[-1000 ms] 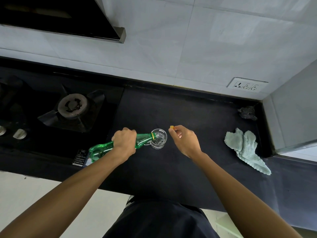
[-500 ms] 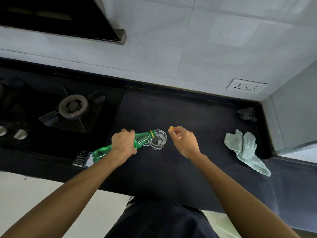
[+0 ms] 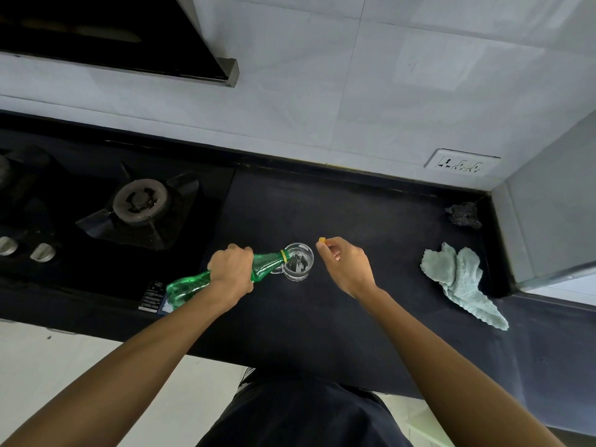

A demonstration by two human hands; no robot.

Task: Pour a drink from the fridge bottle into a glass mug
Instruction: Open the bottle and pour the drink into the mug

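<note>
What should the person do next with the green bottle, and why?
Probably tip the green bottle upright soon: the left hand holds it tilted with its mouth over the glass mug, which holds clear liquid. The right hand pinches the yellow cap, ready to reseal.

Green bottle (image 3: pixel 200 282) tilted, neck over glass mug (image 3: pixel 298 262); mug upright on counter, partly filled.

The left hand (image 3: pixel 230 269) wraps the middle of the green plastic bottle (image 3: pixel 190 285), hiding that stretch. The bottle's neck crosses the clear glass mug (image 3: pixel 298 261), so its handle shows only in part, and how full it is cannot be told. Only a corner of the small yellow cap (image 3: pixel 321 241) shows beyond the right hand's (image 3: pixel 346 266) fingers (image 3: pixel 332 245). Print on the black sticker (image 3: pixel 151 296) is too small to read. The left edge cuts off the black gas stove's (image 3: pixel 96 201) far burner (image 3: pixel 6 169) and one silver knob (image 3: pixel 6 246).
</note>
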